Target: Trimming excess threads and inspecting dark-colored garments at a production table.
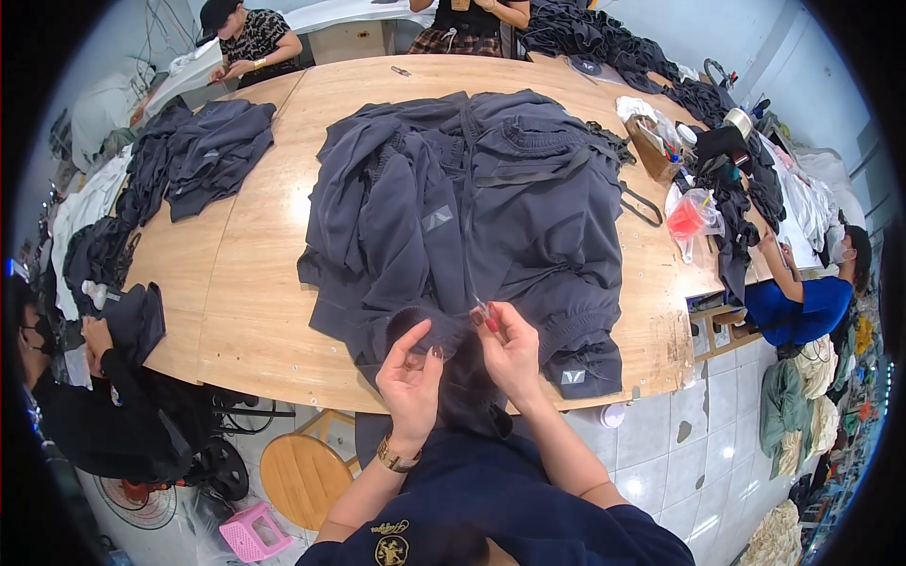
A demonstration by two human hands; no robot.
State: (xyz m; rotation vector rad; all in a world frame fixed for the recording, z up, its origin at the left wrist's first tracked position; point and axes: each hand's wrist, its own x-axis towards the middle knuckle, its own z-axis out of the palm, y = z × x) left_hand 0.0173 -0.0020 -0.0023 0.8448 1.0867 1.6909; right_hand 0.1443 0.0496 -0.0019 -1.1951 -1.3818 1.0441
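A dark grey zip jacket [528,226] lies spread on the wooden table in front of me, with sleeves folded over it and gathered elastic parts. My left hand [410,387] is at its near edge, beside a round ribbed cuff [406,324]. Thumb and index finger stand apart there, and I see nothing clearly between them. My right hand [511,354] is closed around a small red-handled tool [488,313] with a thin pointed metal tip. The tip points up and left, over the jacket near its zip line. Part of the handle is hidden by my fingers.
Another dark garment pile [222,146] lies at the table's left. A pink drink cup [686,219] and a brown bag [651,146] stand at the right. People work around the table. A round wooden stool [307,481] and pink plastic stool [255,533] are below left.
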